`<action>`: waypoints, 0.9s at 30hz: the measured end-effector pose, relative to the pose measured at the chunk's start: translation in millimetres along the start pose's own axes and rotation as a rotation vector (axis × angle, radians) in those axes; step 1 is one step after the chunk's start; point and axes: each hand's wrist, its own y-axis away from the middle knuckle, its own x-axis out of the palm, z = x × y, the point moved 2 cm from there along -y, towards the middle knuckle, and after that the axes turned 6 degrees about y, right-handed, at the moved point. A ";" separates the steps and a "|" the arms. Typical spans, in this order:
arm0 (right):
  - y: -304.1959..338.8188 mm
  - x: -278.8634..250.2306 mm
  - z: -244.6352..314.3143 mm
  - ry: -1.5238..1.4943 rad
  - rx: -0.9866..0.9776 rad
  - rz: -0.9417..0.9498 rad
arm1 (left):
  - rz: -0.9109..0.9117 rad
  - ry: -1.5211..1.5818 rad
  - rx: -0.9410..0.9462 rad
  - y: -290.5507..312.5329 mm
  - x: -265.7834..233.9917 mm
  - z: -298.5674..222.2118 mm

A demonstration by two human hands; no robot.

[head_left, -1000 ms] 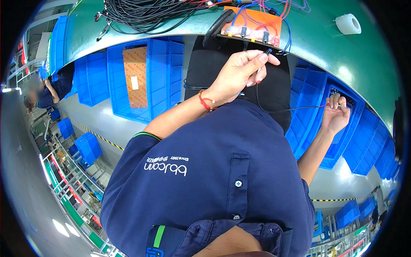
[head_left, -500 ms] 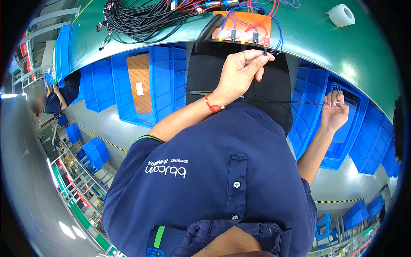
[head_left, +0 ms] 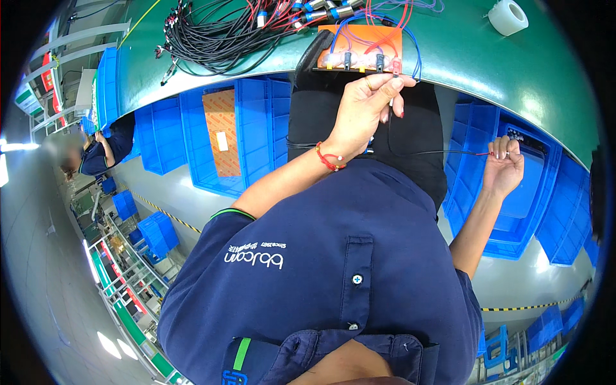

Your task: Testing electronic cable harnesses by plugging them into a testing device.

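My left hand (head_left: 362,112) is closed at the table's front edge, thumb and forefinger pinching the small plug end of a thin black cable (head_left: 423,153). That end is right at a red connector (head_left: 396,66) on an orange board (head_left: 390,40); whether it is seated is hidden by my fingertips. Black connectors (head_left: 380,62) sit in the same row, with blue and red wires running off behind. Off to the right, my right hand (head_left: 502,168) pinches the cable's other end, where a bit of red wire shows. Between my hands the cable hangs across my lap.
A bundle of black cables (head_left: 215,45) with metal-bodied parts lies on the green table (head_left: 462,48) at the back left. A white roll (head_left: 508,17) stands at the back right. Blue bins (head_left: 250,135) line the space under the table. Another person (head_left: 106,154) works far left.
My left hand has brought the cable's plug end up against the red connector. My right hand keeps its pinch on the other end. The whole view has shifted slightly.
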 end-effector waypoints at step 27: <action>8.0 64.5 43.3 0.182 -0.122 0.188 | 0.226 0.182 -0.227 25.9 -7.8 -17.0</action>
